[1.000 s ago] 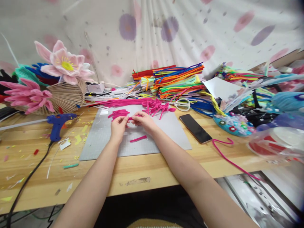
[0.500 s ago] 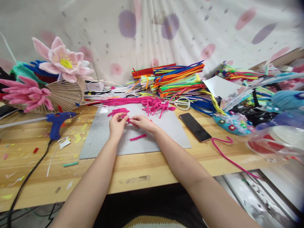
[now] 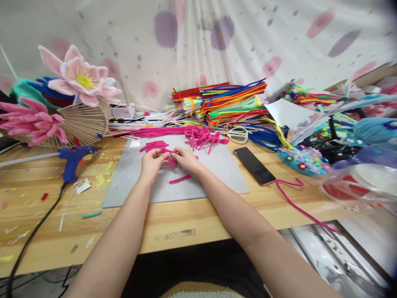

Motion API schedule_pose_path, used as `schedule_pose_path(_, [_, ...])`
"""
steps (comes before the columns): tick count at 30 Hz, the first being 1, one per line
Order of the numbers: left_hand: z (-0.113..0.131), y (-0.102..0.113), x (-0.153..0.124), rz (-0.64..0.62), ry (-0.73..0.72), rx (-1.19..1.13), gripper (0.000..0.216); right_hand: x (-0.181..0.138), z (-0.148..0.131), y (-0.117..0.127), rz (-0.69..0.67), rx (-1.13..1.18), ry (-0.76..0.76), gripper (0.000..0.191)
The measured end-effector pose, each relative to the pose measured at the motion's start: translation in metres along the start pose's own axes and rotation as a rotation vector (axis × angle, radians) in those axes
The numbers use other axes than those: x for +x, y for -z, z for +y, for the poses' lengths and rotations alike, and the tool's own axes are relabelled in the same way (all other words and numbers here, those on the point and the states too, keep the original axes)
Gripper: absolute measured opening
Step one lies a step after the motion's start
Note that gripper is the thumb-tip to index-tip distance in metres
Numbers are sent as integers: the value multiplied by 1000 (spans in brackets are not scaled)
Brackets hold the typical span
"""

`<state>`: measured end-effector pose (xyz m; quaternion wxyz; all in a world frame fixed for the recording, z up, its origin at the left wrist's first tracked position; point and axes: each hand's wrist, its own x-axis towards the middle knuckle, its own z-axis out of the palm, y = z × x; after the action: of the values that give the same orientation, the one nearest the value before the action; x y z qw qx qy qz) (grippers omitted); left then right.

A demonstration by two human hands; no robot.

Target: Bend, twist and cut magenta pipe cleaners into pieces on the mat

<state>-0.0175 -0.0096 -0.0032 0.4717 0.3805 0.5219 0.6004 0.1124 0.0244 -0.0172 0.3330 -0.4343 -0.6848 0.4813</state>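
Note:
Over the grey cutting mat (image 3: 124, 188), my left hand (image 3: 151, 165) and my right hand (image 3: 185, 159) pinch a magenta pipe cleaner piece (image 3: 170, 159) between their fingertips. It is bent, with part of it hanging down between the hands; its exact shape is partly hidden. One short magenta piece (image 3: 180, 179) lies on the mat just below the hands. Behind my left hand is a stack of cut magenta pieces (image 3: 154, 145). Beyond my right hand sits a pile of bent magenta pipe cleaner shapes (image 3: 204, 138).
White-handled scissors (image 3: 238, 134) and a phone (image 3: 254, 165) lie to the right. At left are a blue glue gun (image 3: 72, 161), its cord and yellow scraps. Colourful pipe cleaner bundles (image 3: 232, 103) line the back. A pink fuzzy flower (image 3: 82, 78) stands at back left.
Between my fingertips the magenta piece now shows a bent part hanging downward. My hands have turned slightly and stay close together over the mat.

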Motion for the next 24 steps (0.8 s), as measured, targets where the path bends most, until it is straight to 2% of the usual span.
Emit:
schedule_pose_path(5, [6, -1, -3, -5, 19, -1, 40, 1, 2, 1, -14, 40, 0, 16])
schedule_pose_path(8, [5, 0, -4, -37, 12, -4, 38, -2, -3, 1, -119, 59, 10, 20])
schedule_pose_path(11, [3, 1, -3, -7, -15, 3, 37, -5, -8, 2, -229, 124, 6, 20])
schedule_pose_path(17, [3, 1, -1, 44, -49, -24, 34, -8, -13, 5, -328, 187, -31, 29])
schedule_pose_path(24, [-2, -1, 2, 136, -165, -8, 27, -4, -7, 0, -289, 125, 12, 31])
